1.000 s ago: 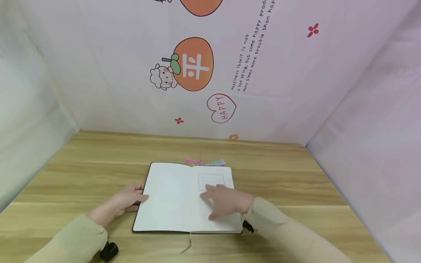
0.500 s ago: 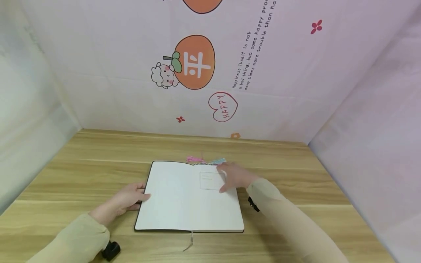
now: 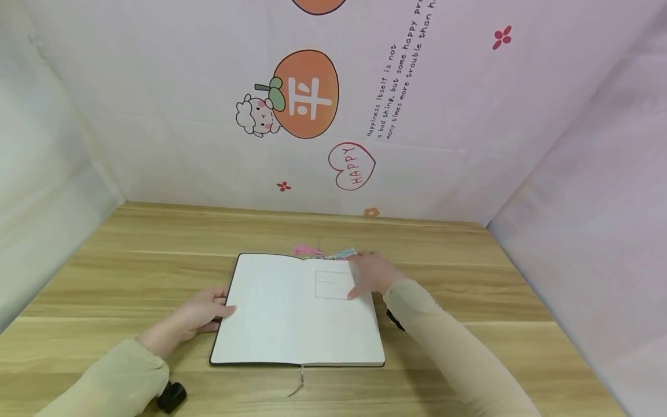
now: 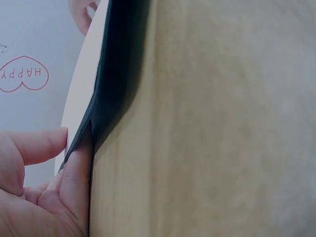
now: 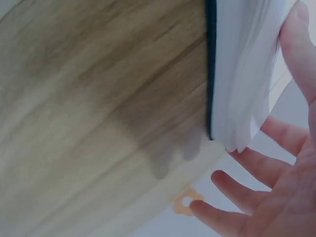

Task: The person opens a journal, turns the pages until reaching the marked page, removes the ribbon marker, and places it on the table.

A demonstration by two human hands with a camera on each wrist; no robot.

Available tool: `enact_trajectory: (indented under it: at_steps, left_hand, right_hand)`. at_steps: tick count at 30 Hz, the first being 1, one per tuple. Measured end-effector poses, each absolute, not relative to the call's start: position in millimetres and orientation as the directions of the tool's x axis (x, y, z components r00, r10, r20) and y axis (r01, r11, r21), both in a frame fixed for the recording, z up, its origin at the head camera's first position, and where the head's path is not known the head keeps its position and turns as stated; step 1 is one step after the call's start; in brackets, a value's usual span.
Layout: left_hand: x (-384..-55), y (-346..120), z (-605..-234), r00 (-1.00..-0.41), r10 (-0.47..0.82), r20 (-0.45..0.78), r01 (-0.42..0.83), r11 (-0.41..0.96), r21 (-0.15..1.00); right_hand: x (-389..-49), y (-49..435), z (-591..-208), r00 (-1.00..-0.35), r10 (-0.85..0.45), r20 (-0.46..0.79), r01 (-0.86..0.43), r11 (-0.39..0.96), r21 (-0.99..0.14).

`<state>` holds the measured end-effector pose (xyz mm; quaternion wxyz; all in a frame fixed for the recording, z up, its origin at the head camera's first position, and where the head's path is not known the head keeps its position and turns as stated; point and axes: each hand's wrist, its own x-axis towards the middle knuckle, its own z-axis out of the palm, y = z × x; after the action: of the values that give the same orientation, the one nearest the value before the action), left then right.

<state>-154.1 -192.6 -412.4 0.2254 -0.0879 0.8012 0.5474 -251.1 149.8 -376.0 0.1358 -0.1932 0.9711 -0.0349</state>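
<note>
Notebook (image 3: 266,313), plain-paged, lying open on a wood-grain table (image 3: 156,231) between a person's two hands.
Left hand (image 3: 200,313) is gripping the left cover's outer edge, thumb over the page, fingers beneath; right hand (image 3: 374,273) is spreading loosely extended fingers at the far outer corner of the right page (image 3: 344,330), touching leaf edges, and is lying nearer that corner. Spine and pages' long axis are running away from the person. Inscriptions: printed box (image 3: 333,284), its lines showing too faintly for reading; wall heart (image 3: 352,167), reading "HAPPY"; wall slogan (image 3: 388,98), beginning "Happiness itself is not a bad thing"; orange fruit print (image 3: 319,72), bearing "平". No brand is showing.
</note>
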Motion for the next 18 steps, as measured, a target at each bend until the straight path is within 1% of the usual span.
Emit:
enact_trajectory:
  at_steps: [4, 7, 11, 18]
  left_hand:
    - [-153.6, -192.7, -410.2, -0.879, 0.104, -0.465, -0.395, 0.385, 0.834]
    - [-152.7, -192.8, -409.1, -0.878, 0.105, -0.467, -0.398, 0.385, 0.833]
    - [-152.9, -192.9, -409.3, -0.879, 0.107, -0.464, -0.394, 0.383, 0.835]
    - [-153.6, -192.2, -410.5, -0.884, 0.110, -0.454, -0.385, 0.381, 0.841]
  right_hand:
    - [-245.3, 145.3, -372.7, -0.897, -0.390, -0.206, -0.393, 0.919, -0.031]
    - [-242.1, 143.2, -372.3, -0.899, -0.390, -0.199, -0.399, 0.917, 0.006]
    - [-241.3, 143.6, -373.3, -0.902, -0.377, -0.213, -0.383, 0.924, -0.010]
    - [-242.5, 147.8, -376.3, -0.905, -0.365, -0.219, -0.356, 0.931, -0.083]
